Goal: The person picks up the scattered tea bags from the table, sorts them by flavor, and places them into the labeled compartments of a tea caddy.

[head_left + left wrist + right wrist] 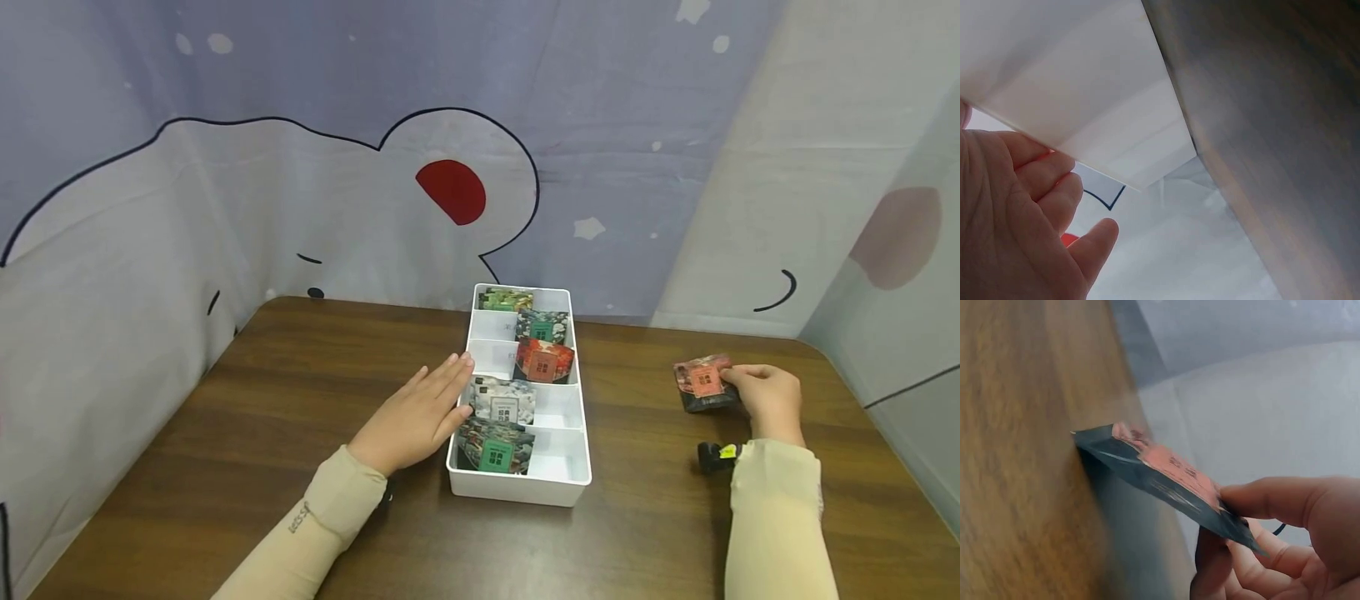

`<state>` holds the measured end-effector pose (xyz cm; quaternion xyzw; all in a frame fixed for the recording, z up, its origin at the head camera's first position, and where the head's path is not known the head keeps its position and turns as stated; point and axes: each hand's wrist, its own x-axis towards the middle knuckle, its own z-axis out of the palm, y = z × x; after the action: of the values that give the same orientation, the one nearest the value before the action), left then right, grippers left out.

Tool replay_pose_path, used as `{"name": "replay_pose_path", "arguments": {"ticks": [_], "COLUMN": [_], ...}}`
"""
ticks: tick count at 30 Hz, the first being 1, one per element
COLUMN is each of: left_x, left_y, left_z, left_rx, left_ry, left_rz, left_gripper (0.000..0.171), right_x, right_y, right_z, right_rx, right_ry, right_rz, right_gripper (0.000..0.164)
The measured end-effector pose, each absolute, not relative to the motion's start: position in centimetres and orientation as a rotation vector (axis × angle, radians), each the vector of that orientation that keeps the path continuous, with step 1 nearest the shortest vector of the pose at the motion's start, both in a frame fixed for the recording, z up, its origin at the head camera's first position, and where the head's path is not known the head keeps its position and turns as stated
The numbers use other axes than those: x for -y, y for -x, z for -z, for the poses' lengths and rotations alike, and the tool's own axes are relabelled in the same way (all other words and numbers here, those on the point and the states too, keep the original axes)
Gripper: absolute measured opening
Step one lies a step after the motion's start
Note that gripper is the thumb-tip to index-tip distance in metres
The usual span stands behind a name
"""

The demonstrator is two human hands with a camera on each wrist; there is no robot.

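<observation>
Between thumb and fingers my right hand [767, 398] pinches a red and black tea sachet [706, 382] by its right edge, out to the right of the box. The right wrist view shows the same sachet [1172, 477] tilted, with a pinkish label on top. My left hand [416, 417] lies with fingers stretched along the left side of the white divided box [517, 490], fingertips at its rim. Inside the box stand a green sachet [495, 450], a pale grey sachet [501, 402], a red sachet [543, 362], a dark green-labelled sachet [542, 327] and a yellow-green sachet [506, 300].
The box stands on a brown wooden table [315, 400], its far end close to a printed curtain [345, 200]. A black strap piece with a yellow-green tag [726, 452] shows beside the right sleeve [776, 508].
</observation>
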<state>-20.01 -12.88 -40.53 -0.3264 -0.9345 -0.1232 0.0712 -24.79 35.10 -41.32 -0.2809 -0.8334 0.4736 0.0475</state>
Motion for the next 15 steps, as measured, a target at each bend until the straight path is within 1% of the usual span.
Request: {"name": "replay_pose_path", "arguments": {"ticks": [5,10,15], "left_x": [12.9,13.0,12.9], "left_y": [20.0,20.0,20.0], "left_z": [40.5,40.5,40.5], "left_rx": [2.816,2.832,2.835], "left_ry": [0.978,0.968,0.967], "left_rz": [0.360,0.357,0.354], "left_gripper": [0.062,0.062,0.062], "right_x": [-34.7,-34.2,-33.6], "right_y": [24.8,24.9,25.1], "right_z": [40.8,40.6,40.7], "right_rx": [2.594,2.634,2.606], "right_ry": [0.813,0.711,0.555], "right_rz": [-1.522,-1.628,-1.762], "right_gripper": [0.050,0.058,0.056]}}
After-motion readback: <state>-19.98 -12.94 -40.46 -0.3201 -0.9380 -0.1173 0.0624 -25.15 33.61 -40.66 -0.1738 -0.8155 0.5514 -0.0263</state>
